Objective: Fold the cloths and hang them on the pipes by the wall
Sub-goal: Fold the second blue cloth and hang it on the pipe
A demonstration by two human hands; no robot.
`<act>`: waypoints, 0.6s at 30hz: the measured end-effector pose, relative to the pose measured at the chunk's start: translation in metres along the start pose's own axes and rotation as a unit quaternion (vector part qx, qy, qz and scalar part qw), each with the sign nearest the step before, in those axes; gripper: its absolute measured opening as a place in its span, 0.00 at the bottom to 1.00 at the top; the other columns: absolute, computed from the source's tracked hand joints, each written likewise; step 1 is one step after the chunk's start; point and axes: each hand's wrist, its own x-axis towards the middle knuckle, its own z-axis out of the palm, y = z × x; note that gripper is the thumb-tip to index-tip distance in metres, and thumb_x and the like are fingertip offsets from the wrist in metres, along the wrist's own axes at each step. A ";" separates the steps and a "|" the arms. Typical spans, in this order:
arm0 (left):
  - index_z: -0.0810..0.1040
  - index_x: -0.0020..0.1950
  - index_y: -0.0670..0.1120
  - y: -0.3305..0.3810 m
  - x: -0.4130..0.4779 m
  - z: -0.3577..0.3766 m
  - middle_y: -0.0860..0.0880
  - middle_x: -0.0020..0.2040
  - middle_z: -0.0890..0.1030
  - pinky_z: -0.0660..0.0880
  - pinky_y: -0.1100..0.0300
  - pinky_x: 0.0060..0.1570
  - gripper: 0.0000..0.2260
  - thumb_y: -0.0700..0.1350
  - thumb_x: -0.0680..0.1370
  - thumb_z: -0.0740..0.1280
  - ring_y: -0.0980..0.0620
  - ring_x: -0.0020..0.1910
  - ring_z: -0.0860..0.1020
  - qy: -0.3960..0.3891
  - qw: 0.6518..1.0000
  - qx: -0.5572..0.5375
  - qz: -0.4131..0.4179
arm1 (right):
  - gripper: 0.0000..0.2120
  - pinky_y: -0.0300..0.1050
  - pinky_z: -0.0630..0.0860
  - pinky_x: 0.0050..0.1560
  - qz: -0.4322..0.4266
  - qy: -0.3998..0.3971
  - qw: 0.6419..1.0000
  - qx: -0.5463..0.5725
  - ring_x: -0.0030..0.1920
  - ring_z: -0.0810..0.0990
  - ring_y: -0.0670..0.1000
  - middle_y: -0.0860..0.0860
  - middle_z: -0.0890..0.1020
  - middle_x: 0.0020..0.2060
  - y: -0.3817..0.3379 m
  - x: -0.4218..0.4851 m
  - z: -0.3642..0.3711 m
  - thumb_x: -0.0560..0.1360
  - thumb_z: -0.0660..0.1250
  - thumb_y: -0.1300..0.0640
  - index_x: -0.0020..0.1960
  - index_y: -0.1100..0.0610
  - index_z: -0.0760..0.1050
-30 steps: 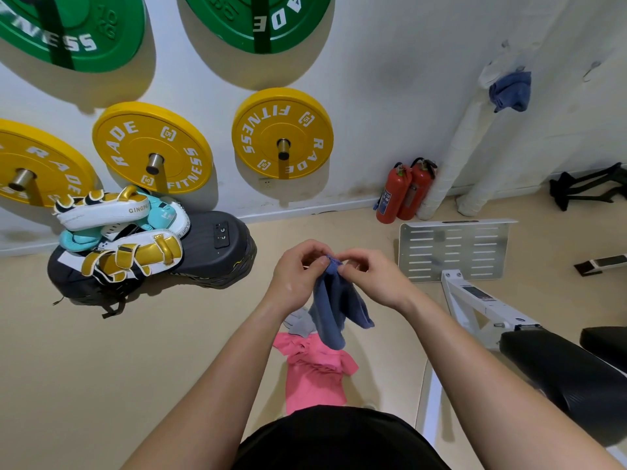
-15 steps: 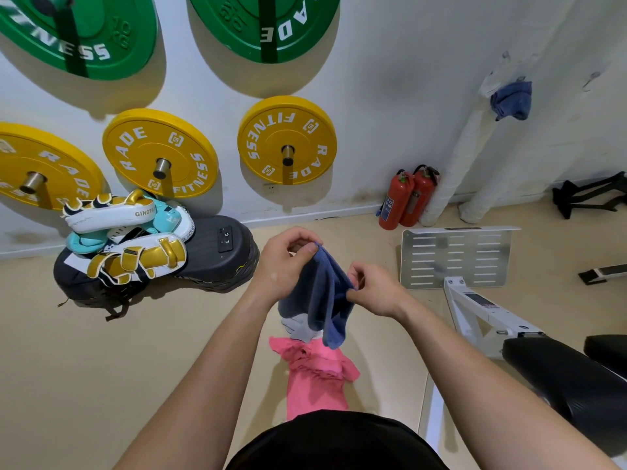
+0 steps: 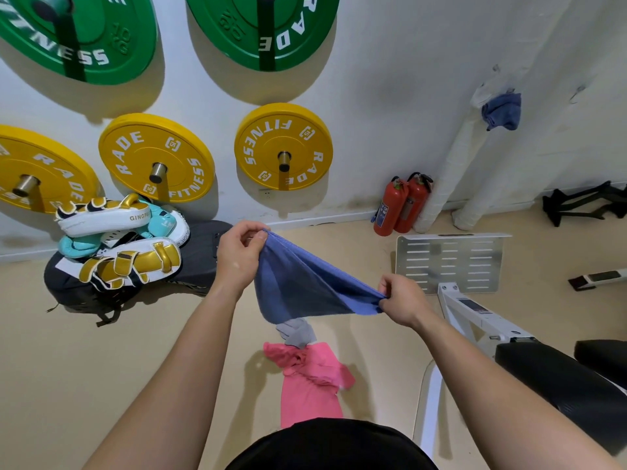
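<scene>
left grip [image 3: 237,259] and right grip [image 3: 403,301] each pinch a corner of the blue cloth [image 3: 305,286], stretching it out in mid-air between them, i'd guess to square up the edges for a fold. pink cloth [image 3: 308,385] and grey cloth [image 3: 297,332] lie on the floor underneath. a second blue cloth [image 3: 502,110] already hangs on the pipes [image 3: 451,171].

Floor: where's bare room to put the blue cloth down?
Free: floor left of the left arm, below the strike pads; also the strip between pink cloth and bench frame. Crowded: gray cloth and pink cloth under the blue cloth; slotted metal plate right.
</scene>
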 end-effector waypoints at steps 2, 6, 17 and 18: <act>0.82 0.51 0.47 -0.007 0.003 0.001 0.54 0.45 0.83 0.73 0.67 0.46 0.06 0.39 0.80 0.66 0.59 0.46 0.79 0.022 1.000 0.006 -0.018 | 0.12 0.47 0.68 0.33 -0.026 0.001 0.999 0.021 0.35 0.73 0.53 0.50 0.76 0.33 0.003 -0.002 -0.003 0.64 0.63 0.68 0.38 0.53 0.67; 0.82 0.51 0.47 -0.024 0.014 -0.003 0.51 0.44 0.82 0.76 0.58 0.52 0.05 0.40 0.79 0.67 0.57 0.44 0.79 0.053 0.997 0.047 -0.043 | 0.14 0.41 0.69 0.30 -0.086 -0.029 0.995 0.043 0.29 0.72 0.48 0.52 0.81 0.41 0.008 -0.006 -0.010 0.68 0.61 0.70 0.40 0.51 0.73; 0.82 0.49 0.50 -0.027 0.033 0.005 0.51 0.44 0.82 0.71 0.59 0.48 0.05 0.42 0.79 0.67 0.51 0.45 0.79 0.033 0.991 0.122 -0.041 | 0.18 0.33 0.74 0.41 -0.087 -0.082 0.993 -0.016 0.43 0.81 0.47 0.45 0.85 0.42 0.015 -0.016 -0.018 0.72 0.61 0.66 0.36 0.47 0.81; 0.82 0.49 0.50 -0.027 0.033 0.006 0.50 0.44 0.82 0.71 0.59 0.48 0.05 0.42 0.79 0.67 0.51 0.46 0.79 0.036 0.990 0.127 -0.044 | 0.15 0.37 0.76 0.43 -0.090 -0.081 0.993 -0.014 0.43 0.81 0.47 0.45 0.85 0.41 0.015 -0.017 -0.019 0.72 0.62 0.65 0.36 0.48 0.82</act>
